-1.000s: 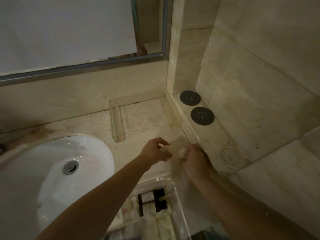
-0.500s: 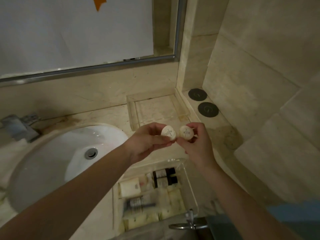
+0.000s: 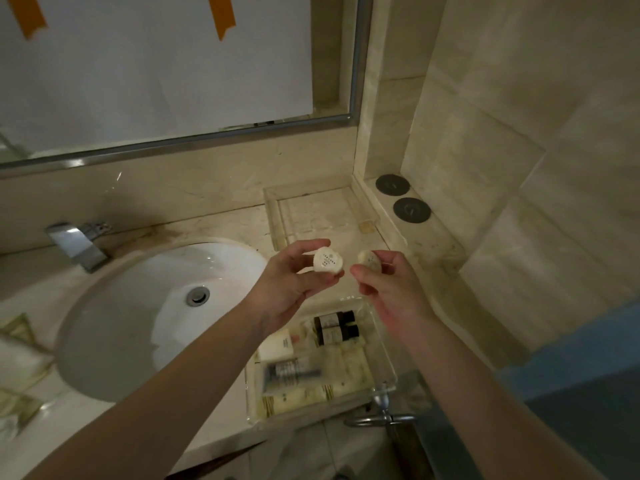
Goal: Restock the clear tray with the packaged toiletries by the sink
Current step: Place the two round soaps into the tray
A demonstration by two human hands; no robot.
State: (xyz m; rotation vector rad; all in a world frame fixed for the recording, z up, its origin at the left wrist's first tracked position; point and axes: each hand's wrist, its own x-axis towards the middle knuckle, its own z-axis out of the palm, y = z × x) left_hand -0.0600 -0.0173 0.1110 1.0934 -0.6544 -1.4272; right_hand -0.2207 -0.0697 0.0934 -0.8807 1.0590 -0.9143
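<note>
soap, left: your left hand (image 3: 287, 289) pinches a small round wrapped soap (image 3: 328, 260), printed face up, held in the air above the counter.
soap, right: your right hand (image 3: 388, 289) pinches a second wrapped soap (image 3: 370, 261) between thumb and fingertips; the two soaps are near each other, not touching.
grip: both hands curl around their soaps, nothing else held.
handling: likely light and stiff, with a slick wrapper; pinch across the rim as you do now, no need to squeeze hard.
target: clear tray (image 3: 273, 216) sits at the back corner of the counter under the mirror, nothing visible in it, well apart from your hands.
supply: clear box (image 3: 388, 362) at the counter's front edge below your hands holds dark bottles (image 3: 334, 327), a tube and pale sachets; contents partly blurred.
step: judged early, tray not yet stocked; set the soaps flat inside it.
risk: clear walls are hard to see, so you could clip the rim.
around: sink (image 3: 138, 313) to the left, faucet (image 3: 78, 245) behind it.
</note>
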